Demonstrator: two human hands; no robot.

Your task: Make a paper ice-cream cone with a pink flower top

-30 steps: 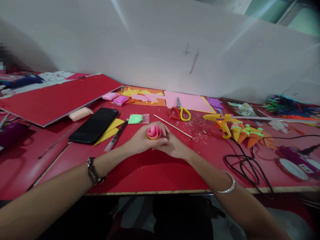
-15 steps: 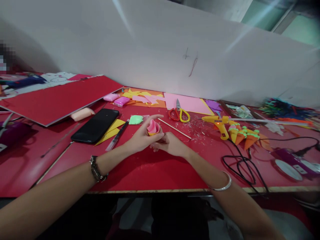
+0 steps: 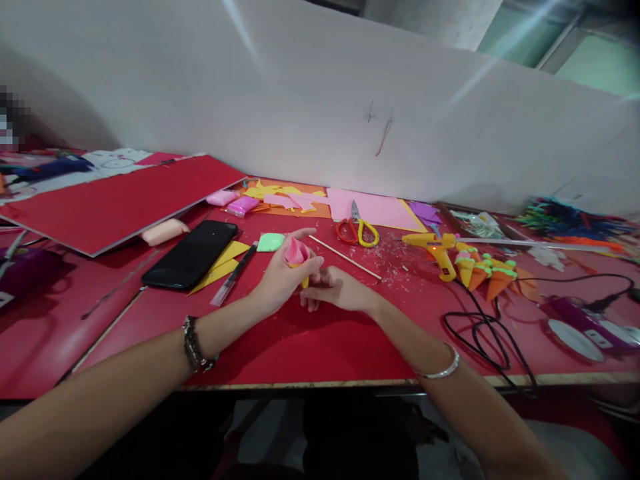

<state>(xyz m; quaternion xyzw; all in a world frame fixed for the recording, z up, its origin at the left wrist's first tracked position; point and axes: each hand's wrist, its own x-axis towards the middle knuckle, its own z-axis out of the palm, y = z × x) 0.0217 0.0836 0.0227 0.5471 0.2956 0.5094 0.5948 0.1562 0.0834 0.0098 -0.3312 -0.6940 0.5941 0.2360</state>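
My left hand (image 3: 281, 277) is closed around a small yellow cone with a pink swirl (image 3: 297, 251) on top. Its index finger stretches past the swirl. Close by on the right, my right hand (image 3: 336, 288) has its fingers curled at the cone's lower end; its fingertips are partly hidden. A thin wooden stick (image 3: 345, 257) lies just beyond my hands, and a green clay packet (image 3: 271, 242) rests beyond my left hand. Scissors (image 3: 357, 230) with red and yellow handles lie farther back.
A black phone (image 3: 191, 255), yellow paper (image 3: 220, 267) and a pen (image 3: 235, 273) lie left. On the right are a yellow glue gun (image 3: 438, 252) with a looping black cord (image 3: 475, 337), and small orange cones (image 3: 500, 279). A red board (image 3: 125, 200) leans back left.
The cone and pink swirl have moved slightly left with my left hand, and more yellow shows below the swirl. My right hand has stayed nearly in place.
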